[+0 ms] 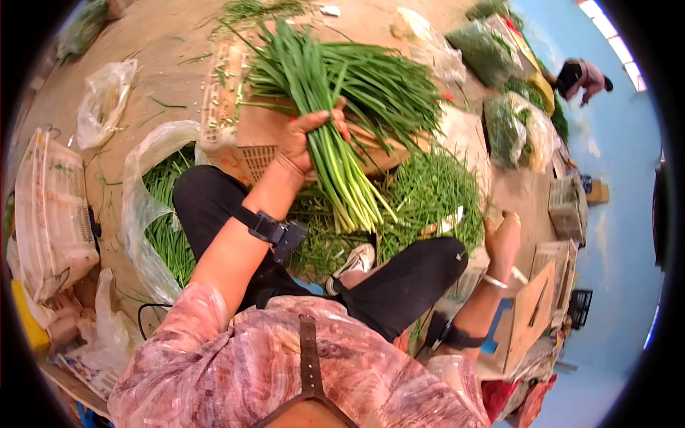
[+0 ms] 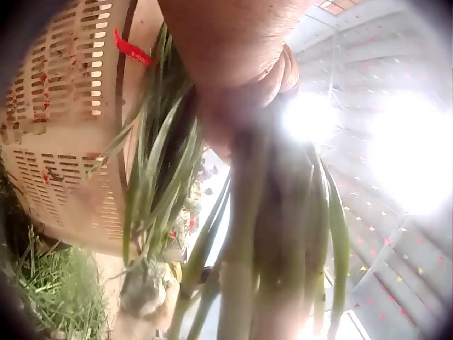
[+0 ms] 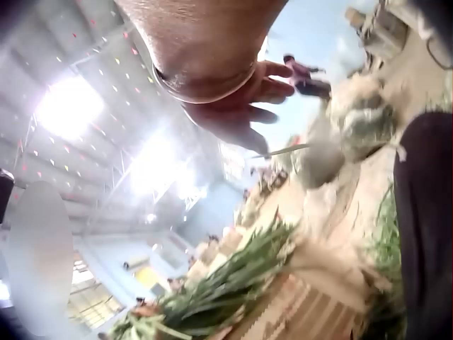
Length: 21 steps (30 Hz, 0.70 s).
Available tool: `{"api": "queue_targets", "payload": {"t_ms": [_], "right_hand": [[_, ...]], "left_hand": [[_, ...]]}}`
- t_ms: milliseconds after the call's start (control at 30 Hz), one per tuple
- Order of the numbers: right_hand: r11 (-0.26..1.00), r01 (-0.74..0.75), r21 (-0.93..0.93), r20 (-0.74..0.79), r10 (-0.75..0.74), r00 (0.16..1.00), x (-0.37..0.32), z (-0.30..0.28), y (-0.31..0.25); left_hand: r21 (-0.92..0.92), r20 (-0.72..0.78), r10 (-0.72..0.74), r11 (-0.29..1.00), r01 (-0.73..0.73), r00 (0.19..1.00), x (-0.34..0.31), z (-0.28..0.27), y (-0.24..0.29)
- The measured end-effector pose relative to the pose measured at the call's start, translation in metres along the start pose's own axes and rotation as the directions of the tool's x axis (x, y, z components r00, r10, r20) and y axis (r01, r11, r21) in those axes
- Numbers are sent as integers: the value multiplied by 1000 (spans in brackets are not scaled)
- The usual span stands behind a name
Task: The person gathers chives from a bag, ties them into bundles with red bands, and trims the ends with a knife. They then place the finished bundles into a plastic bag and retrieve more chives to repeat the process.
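— While the left hand [image 1: 302, 146] grips the bunch [image 1: 341, 167], what's it blocking?
— Part of the pile [image 1: 396, 82] on the crate [image 1: 257, 160]! Loose greens [image 1: 435, 192] lie below, a bag [image 1: 134, 200] beside the knee [image 1: 196, 196].
— The right hand [image 1: 504, 241]?
— Holding nothing firmly, fingers [image 3: 263, 114] spread; only the wrist views catch the roof [image 2: 414, 273].

Smooth glossy stalks [image 1: 349, 182], matt plastic crate [image 2: 42, 136], matt cloth trousers [image 1: 410, 285].

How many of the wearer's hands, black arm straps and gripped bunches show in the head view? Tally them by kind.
Left hand and right hand: 2
Left arm strap and right arm strap: 2
Gripped green bunch: 1
Total: 5
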State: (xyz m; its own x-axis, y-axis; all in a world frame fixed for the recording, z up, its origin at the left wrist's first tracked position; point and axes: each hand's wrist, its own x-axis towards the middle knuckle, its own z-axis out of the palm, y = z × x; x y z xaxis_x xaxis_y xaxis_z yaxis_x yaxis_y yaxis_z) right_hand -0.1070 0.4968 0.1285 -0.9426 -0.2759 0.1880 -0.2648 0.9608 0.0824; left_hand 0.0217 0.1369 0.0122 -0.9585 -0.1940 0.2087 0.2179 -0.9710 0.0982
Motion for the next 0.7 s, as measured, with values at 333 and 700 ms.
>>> {"api": "queue_targets", "payload": {"t_ms": [333,700], "right_hand": [[197,396,897,-156,-697,700,-14,-23,-237],[-117,395,911,-346,-736,582,24,8,-372]], "left_hand": [[870,116,444,386,-306,889,10,109,1],[863,478,367,-367,-348,798,-2,103,118]]}}
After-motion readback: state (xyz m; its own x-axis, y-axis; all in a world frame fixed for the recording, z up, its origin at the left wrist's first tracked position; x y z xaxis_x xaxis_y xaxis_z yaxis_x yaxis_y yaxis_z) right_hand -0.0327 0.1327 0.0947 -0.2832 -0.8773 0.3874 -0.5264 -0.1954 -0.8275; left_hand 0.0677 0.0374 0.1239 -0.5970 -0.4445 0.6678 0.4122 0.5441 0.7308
